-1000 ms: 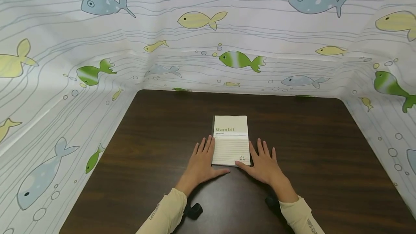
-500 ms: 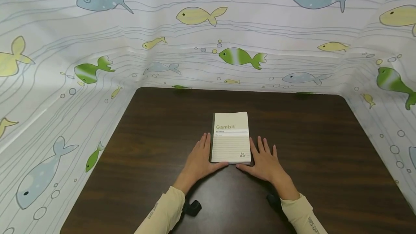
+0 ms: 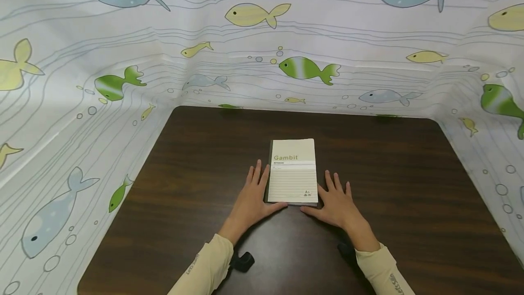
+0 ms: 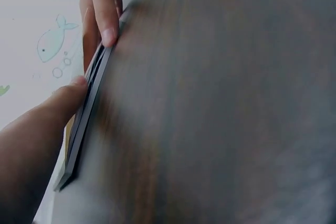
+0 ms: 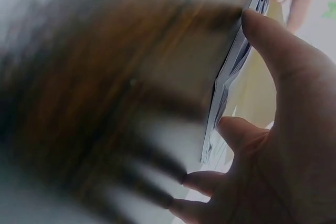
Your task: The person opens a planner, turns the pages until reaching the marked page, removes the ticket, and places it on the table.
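Note:
A cream notebook [image 3: 293, 176] with "Gambit" on its cover and a dark spine lies closed on the table in the head view. My left hand [image 3: 249, 204] is spread along its left side, with the thumb at the bottom edge. Along the right side, my right hand [image 3: 340, 209] is spread too, its thumb near the bottom right corner. Fingers of both hands are fairly straight. In the left wrist view, fingertips meet the notebook's page edge [image 4: 86, 114]. The right wrist view shows the right thumb [image 5: 262, 30] at the notebook's edge [image 5: 223, 85].
The dark wood-grain table [image 3: 196, 149] is surrounded at the back and sides by a white sheet [image 3: 344, 35] printed with fish. Small black objects [image 3: 243, 262] show beneath each wrist. Cream sleeves [image 3: 209, 263] cover both forearms.
The left fingers have moved off the cover to beside the spine, and the left thumb has come up to the bottom edge. The right thumb has slid off the cover's lower corner.

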`<action>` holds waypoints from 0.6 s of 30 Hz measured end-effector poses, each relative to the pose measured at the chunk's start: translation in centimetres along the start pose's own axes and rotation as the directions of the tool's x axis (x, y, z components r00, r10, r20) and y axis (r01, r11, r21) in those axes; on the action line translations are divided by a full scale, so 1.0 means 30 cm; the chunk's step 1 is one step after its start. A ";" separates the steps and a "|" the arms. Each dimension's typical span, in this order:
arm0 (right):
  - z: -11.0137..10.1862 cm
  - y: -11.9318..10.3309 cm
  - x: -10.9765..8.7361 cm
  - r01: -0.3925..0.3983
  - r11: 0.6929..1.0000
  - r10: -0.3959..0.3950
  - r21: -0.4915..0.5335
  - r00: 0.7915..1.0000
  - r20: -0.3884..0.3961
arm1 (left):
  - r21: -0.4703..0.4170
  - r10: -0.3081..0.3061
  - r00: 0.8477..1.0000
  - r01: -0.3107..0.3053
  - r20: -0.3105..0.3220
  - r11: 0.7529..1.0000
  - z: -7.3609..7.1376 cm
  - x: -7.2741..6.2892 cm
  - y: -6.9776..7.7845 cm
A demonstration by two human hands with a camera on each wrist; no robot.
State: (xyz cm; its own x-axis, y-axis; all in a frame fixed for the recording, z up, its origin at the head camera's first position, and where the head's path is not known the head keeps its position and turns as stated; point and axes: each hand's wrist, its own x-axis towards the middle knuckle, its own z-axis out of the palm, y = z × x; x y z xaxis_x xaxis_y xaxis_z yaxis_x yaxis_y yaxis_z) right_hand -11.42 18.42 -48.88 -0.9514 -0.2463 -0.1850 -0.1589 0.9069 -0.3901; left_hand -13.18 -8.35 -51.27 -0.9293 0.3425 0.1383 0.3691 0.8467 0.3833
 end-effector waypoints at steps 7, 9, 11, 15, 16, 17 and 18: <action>0.002 0.009 -0.001 0.002 1.000 -0.002 0.000 1.000 0.006 | 0.149 0.050 0.991 -0.031 -0.127 0.988 -0.001 0.000 -0.001; 0.001 0.010 0.000 0.002 1.000 -0.002 -0.001 1.000 0.003 | 0.157 0.075 0.984 -0.049 -0.160 0.986 -0.009 0.003 -0.001; 0.000 0.013 0.002 0.003 1.000 -0.003 -0.005 1.000 0.002 | 0.145 0.107 0.974 -0.078 -0.202 0.986 -0.018 0.005 0.000; -0.002 0.016 0.006 0.009 1.000 -0.009 -0.012 1.000 0.009 | 0.096 0.160 0.929 -0.135 -0.333 0.986 -0.034 -0.004 0.000; -0.004 0.016 0.007 0.012 1.000 -0.012 -0.013 1.000 0.012 | 0.072 0.160 0.911 -0.143 -0.379 0.987 -0.039 -0.009 -0.001; -0.006 0.017 0.008 0.016 1.000 -0.015 -0.013 1.000 0.015 | 0.053 0.153 0.891 -0.144 -0.427 0.988 -0.042 -0.015 -0.003; -0.008 0.016 0.009 0.018 1.000 -0.018 -0.011 1.000 0.018 | 0.034 0.139 0.869 -0.140 -0.475 0.990 -0.047 -0.020 -0.005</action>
State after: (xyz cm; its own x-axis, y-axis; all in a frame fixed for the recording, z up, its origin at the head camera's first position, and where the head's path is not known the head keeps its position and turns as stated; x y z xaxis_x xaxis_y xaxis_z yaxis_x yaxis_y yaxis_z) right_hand -11.81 18.87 -48.91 -0.9437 -0.2682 -0.1939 -0.1788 0.9062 -0.3831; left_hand -12.70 -9.26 -50.13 -0.7626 0.2217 0.6077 0.4956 0.8040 0.3286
